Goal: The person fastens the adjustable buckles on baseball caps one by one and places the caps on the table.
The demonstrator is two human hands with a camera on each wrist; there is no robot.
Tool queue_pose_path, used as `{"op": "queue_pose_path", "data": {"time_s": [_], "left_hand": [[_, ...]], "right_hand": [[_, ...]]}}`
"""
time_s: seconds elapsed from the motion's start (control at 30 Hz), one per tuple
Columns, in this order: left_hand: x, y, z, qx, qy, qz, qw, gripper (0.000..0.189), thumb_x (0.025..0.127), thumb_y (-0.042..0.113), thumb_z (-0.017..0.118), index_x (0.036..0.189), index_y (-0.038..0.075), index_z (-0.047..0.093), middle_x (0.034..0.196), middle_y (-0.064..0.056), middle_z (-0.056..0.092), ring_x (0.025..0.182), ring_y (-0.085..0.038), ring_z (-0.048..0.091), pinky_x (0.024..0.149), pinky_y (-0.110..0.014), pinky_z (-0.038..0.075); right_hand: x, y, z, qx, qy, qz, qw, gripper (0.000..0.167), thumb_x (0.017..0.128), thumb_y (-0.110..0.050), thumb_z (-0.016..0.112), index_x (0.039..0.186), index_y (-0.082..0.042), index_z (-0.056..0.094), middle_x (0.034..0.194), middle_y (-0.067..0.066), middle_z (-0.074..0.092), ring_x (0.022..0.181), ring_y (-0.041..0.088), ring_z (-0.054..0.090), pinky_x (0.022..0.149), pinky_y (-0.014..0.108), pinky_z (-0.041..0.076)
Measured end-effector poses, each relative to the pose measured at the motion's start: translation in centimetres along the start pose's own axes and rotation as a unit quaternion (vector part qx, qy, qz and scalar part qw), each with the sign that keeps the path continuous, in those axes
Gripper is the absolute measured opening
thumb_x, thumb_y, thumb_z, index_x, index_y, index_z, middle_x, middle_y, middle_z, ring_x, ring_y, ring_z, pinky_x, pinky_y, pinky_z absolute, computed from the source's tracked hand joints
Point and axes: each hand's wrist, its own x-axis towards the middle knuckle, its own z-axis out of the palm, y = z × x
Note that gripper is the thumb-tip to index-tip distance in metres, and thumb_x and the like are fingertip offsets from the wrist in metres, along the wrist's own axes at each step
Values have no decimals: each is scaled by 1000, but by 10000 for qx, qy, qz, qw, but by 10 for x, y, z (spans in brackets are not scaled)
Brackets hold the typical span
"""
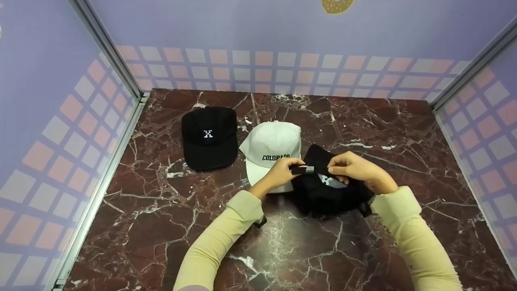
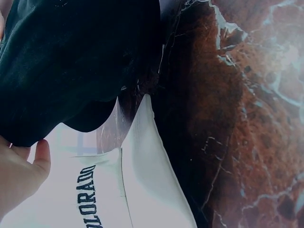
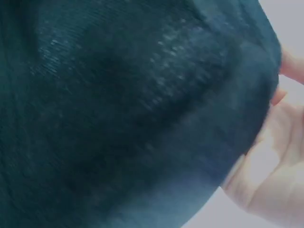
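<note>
Both hands hold a black baseball cap [image 1: 323, 198] at the right, its back opening and strap facing up. My left hand [image 1: 282, 174] pinches the strap end beside a small metal buckle [image 1: 309, 169]. On the strap's other side, the fingers and thumb of my right hand [image 1: 357, 167] pinch the black fabric. A pale label [image 1: 333, 182] shows inside the cap. In the left wrist view, the left hand [image 2: 21, 175] grips the black edge above a white cap. Dark fabric [image 3: 133, 118] fills most of the right wrist view, with the right hand [image 3: 270, 166] at its edge.
A white cap [image 1: 274, 139] lettered COLORADO lies on the marbled table [image 1: 161, 242], under the left hand and against the held cap. Farther left lies another black cap [image 1: 210, 149] with a small white emblem. Patterned panels [image 1: 262, 32] enclose the back and sides.
</note>
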Motion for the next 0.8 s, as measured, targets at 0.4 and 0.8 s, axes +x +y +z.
{"op": "queue_pose_path", "data": {"time_s": [0.4, 0.8], "left_hand": [[0, 0, -2, 245, 27, 643, 9976, 11, 80, 5, 61, 86, -4, 63, 82, -14, 65, 72, -15, 55, 71, -20, 43], [3, 3, -1, 308, -162, 698, 9970, 17, 84, 13, 56, 86, -2, 65, 77, -12, 64, 67, -8, 51, 67, -17, 42]], "right_hand": [[1, -28, 14, 242, 519, 188, 9982, 17, 87, 0, 47, 84, 16, 53, 55, -3, 43, 43, 3, 38, 41, 16, 32], [10, -22, 18, 205, 379, -168, 9989, 15, 85, 3, 48, 80, 15, 54, 51, -5, 41, 41, 1, 36, 40, 16, 30]]}}
